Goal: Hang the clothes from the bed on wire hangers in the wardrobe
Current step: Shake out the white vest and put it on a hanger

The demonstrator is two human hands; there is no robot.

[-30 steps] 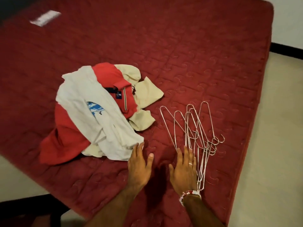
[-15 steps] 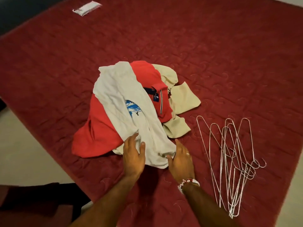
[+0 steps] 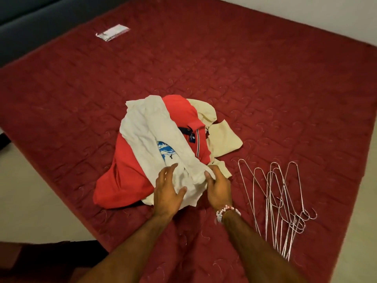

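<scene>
A pile of clothes lies on the red mattress (image 3: pixel 244 82). On top is a white T-shirt (image 3: pixel 146 135) with a blue print. Under it are a red polo shirt (image 3: pixel 122 180) and a beige shirt (image 3: pixel 222 137). My left hand (image 3: pixel 167 193) rests flat on the white T-shirt's near hem, fingers spread. My right hand (image 3: pixel 218 186) pinches a fold of the same hem between thumb and fingers. Several wire hangers (image 3: pixel 281 203) lie in a loose bunch to the right of my right hand, hooks pointing toward the near edge. No wardrobe is in view.
A small white packet (image 3: pixel 112 32) lies on the far left part of the mattress. Pale floor shows at the left (image 3: pixel 30 190) and at the bottom right corner. A dark object sits on the floor at the bottom left.
Both hands have moved from the bare mattress next to the hangers onto the white T-shirt. The right hand has closed on its hem. The view has shifted left.
</scene>
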